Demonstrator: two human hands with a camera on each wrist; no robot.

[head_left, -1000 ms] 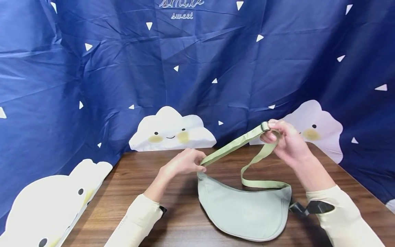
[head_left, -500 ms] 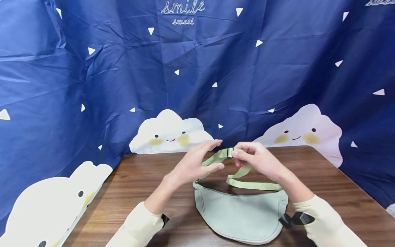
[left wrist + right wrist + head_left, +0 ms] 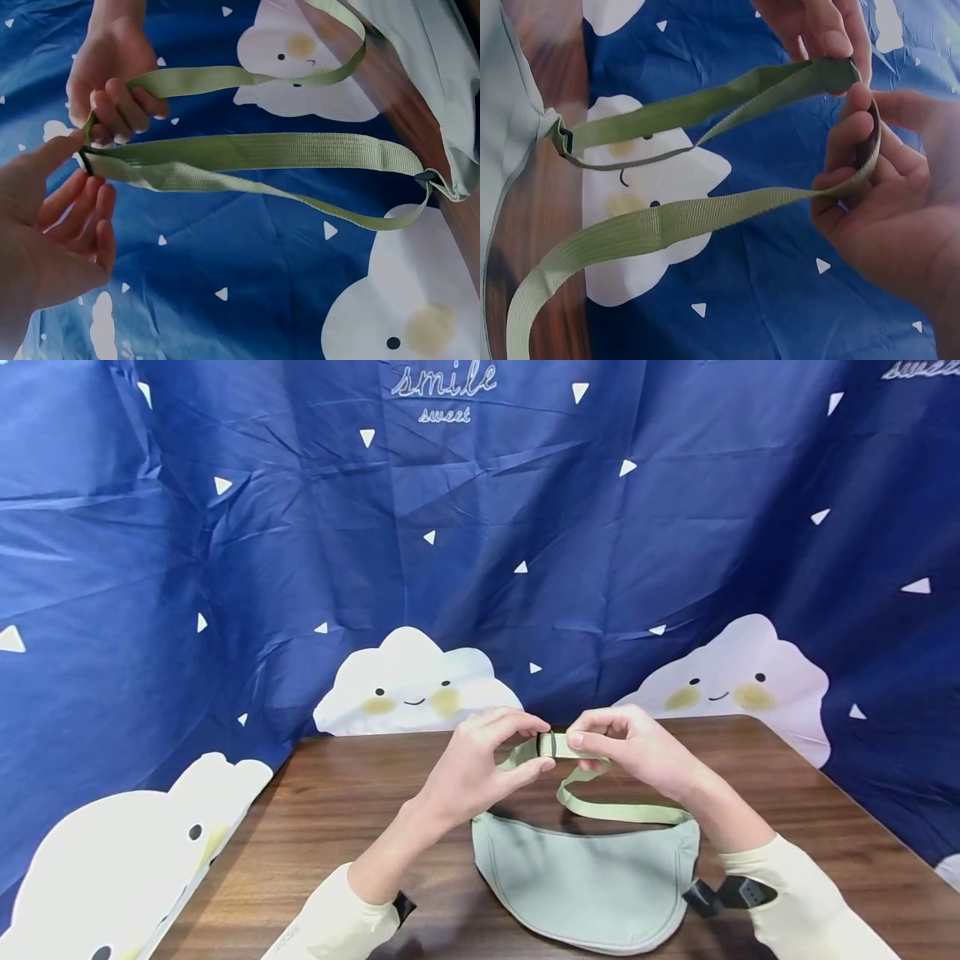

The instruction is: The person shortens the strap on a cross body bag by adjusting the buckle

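Presently at strap adjustment, judging by the grips; pale-green crescent sling bag point(image 3: 592, 881) on the table point(image 3: 330, 827); beyond the bag's upper edge, left hand point(image 3: 468, 772) pinches the black slider buckle point(image 3: 546, 745), fingers parted by about the buckle's width; right hand point(image 3: 641, 750), beyond the bag's middle, has fingers closed on the webbing strap point(image 3: 622, 812); slack curves to the bag's right end; next move probably calls for steadying the buckle while webbing slides through; direction, cannot tell.

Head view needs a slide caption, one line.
Left hand grips the black buckle while right hand pinches the light green strap of a pale bag, blue backdrop behind.
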